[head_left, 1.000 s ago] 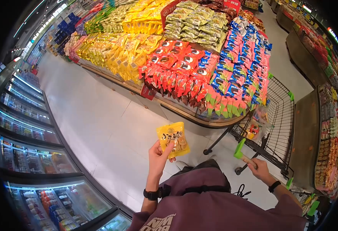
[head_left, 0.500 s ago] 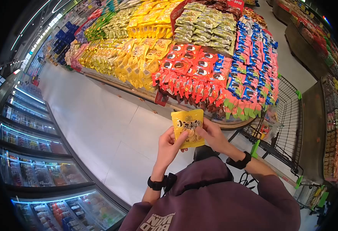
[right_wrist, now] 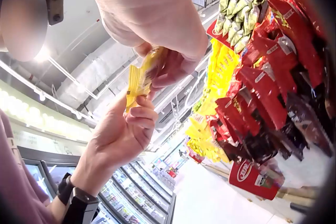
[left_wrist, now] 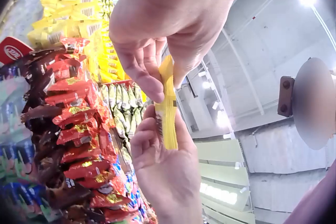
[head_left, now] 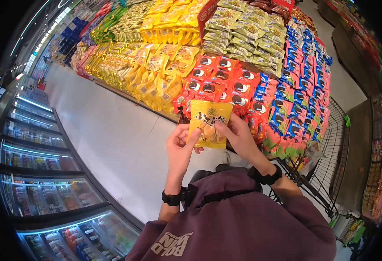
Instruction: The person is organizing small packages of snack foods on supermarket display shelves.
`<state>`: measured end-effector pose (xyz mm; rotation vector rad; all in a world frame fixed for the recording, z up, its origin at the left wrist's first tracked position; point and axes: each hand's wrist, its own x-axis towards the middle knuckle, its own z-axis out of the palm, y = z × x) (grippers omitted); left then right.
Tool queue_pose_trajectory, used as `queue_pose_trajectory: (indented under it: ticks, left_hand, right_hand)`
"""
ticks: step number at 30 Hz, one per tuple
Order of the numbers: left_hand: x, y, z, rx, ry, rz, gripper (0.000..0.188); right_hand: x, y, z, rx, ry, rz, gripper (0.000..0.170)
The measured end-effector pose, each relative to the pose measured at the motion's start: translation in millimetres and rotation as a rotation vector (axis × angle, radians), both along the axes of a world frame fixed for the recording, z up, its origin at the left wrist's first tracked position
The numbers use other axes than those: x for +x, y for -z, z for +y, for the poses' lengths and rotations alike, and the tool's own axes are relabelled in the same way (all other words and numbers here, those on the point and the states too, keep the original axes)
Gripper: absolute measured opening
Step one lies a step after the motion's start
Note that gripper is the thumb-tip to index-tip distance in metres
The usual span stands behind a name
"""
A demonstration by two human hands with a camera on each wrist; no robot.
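A small yellow snack bag (head_left: 211, 114) with dark Chinese lettering and pictured round biscuits is held upright, its printed front facing the head camera. My left hand (head_left: 180, 145) pinches its lower left side, thumb on the front and fingers behind. On the right side, my right hand (head_left: 241, 138) pinches it the same way. Seen edge-on in the left wrist view, the yellow bag (left_wrist: 168, 111) is thin, with a hand at either side. In the right wrist view its crimped edge (right_wrist: 135, 83) shows between the two hands.
A display stand of packaged snacks lies ahead, with red packets (head_left: 219, 78), yellow packets (head_left: 160, 87), green packets (head_left: 247, 30) and blue-pink packets (head_left: 293, 104). A wire shopping cart (head_left: 334, 143) stands at right against the stand. Glass-topped freezers (head_left: 51, 191) line the left.
My right hand has left the cart handle and taken hold of the bag's right side. The bag has come up and now overlaps the red packets in the head view.
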<state>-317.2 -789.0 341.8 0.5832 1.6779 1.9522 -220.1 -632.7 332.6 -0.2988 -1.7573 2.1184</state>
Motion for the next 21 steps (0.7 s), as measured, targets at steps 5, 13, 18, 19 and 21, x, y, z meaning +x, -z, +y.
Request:
queue_pose_trajectory:
  ticks: [5,13,18,19,21]
  left_hand:
    - [-15,10,15,0.006,0.039,-0.052,0.021]
    - [-33,10,29,-0.071,0.181,-0.031,0.03]
    - [-45,1,30,-0.17,0.345,0.275,0.034]
    - [-44,1,31,-0.184,0.362,0.297,0.034]
    - [-45,-1,32,-0.213,0.382,0.344,0.036]
  right_hand:
    - [-5,-2,15,-0.039,0.014,-0.062,0.035]
    - [2,1,22,0.124,0.122,-0.074,0.041]
    - [3,-23,36,0.334,0.234,-0.027,0.028]
    - [2,-21,39,0.351,0.172,-0.061,0.023]
    - [1,-24,38,0.282,0.166,-0.158,0.021]
